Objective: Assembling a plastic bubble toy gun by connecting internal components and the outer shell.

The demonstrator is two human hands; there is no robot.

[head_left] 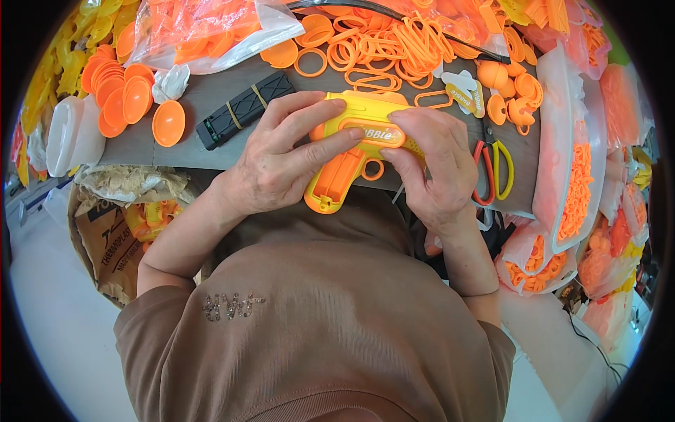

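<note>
"Head view: what's in the grip?"

"Yellow-and-orange toy gun (367,103), between my 2 hands. Left hand (280,158) clamped on its rear, fingers over the top edge, thumb across the oval label (387,134). Right hand (441,158) pinching the opposite end, thumb near the label."

"And its handle?"

"Points toward my chest, below the left thumb, orange hollow showing. Trigger (373,178) beside it."

"Around the grip?"

"Just beyond the left hand: black ridged block (246,110), 2 tan bands around it. Farther left: orange cups (169,124). Ahead of both hands: heaped orange rings (429,41). Near the right hand, on its outer side: scissors (496,163), 1 handle red, 1 yellow."
</note>
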